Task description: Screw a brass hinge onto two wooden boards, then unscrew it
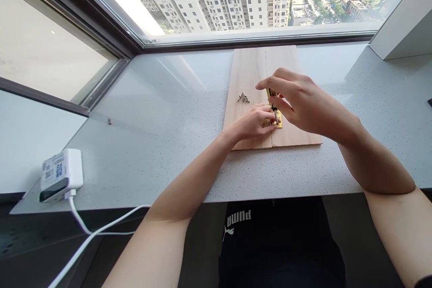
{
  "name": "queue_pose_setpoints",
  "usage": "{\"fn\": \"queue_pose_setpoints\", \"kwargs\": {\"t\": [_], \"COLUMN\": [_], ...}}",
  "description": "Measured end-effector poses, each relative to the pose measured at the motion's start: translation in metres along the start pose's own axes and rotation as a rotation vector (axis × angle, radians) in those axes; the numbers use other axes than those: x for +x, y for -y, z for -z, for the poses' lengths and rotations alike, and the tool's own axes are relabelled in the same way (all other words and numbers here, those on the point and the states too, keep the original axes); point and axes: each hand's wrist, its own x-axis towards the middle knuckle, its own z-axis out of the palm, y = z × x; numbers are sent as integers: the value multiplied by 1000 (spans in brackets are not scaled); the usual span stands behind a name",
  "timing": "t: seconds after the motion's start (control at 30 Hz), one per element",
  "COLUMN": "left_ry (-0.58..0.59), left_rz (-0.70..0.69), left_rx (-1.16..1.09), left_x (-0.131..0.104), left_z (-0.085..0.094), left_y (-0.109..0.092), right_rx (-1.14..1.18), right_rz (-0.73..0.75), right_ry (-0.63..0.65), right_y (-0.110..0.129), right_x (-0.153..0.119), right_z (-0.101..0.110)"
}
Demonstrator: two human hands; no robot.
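Observation:
Two light wooden boards [249, 69] lie side by side on the sill, with a narrow seam between them. A gold-coloured hinge [280, 121] lies across the seam near their front edge, partly hidden by fingers. My left hand [257, 121] is closed over the hinge, its fingertips around the screwdriver's tip; a screw between them cannot be made out. My right hand [299, 94] grips a screwdriver [272, 94] with a yellow and black handle from above. Its shaft points down, slightly tilted, onto the hinge. Several loose screws [243, 97] lie in a small pile on the left board.
The speckled white sill [162, 144] runs along a window [216, 38]. A white plug-in device [64, 175] with a white cable [101, 229] stands at the left edge. A small brownish object [110, 121] lies left. A white box-like object [405, 22] stands at the back right.

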Motion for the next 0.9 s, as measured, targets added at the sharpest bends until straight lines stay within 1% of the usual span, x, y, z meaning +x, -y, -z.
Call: {"fn": "queue_pose_setpoints", "kwargs": {"t": [0.17,0.33,0.4,0.47,0.57,0.7,0.8,0.9], "left_ry": [-54,-67,-70,-72,-92,-206,-304,-421], "left_rz": [-15,19,45,70,105,102,125,205], "left_rx": [63,126,133,138,127,155,137,101], "left_x": [2,3,3,3,3,4,3,-1], "left_z": [-13,-17,-17,-18,-17,-12,-1,13], "left_y": [-2,-4,-7,-10,-16,-22,-13,11], "right_rx": [-2,13,15,13,-2,-34,-50,-54], "right_rz": [31,67,73,47,10,37,-5,-93], "right_ry": [-21,-113,-169,-229,-353,-537,-596,-617], "right_y": [1,0,3,9,19,23,13,-11], "right_x": [-2,-1,0,1,1,1,4,10], "right_z": [-2,3,8,14,22,27,26,21]}}
